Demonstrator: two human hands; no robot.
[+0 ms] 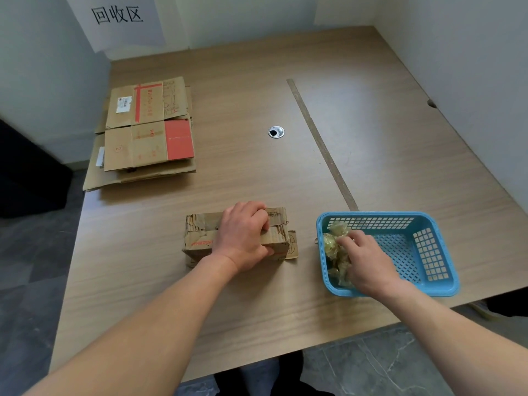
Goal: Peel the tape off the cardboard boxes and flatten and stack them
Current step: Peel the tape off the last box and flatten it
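Observation:
A small worn cardboard box [200,238] with tape strips and red print stands upright near the table's front middle. My left hand [243,235] grips it from above, fingers wrapped over its far top edge. To its right sits a blue plastic basket [428,252] holding crumpled yellowish tape [333,247] in its left corner. My right hand [368,261] is inside the basket, fingers bent onto the tape wad. A stack of flattened cardboard boxes [148,130] lies at the table's far left.
The wooden table [257,310] has a round metal cable hole [276,132] in its middle and a long thin strip [320,138] running diagonally toward the basket. White walls close the far and right sides; a paper sign [117,15] hangs on the wall.

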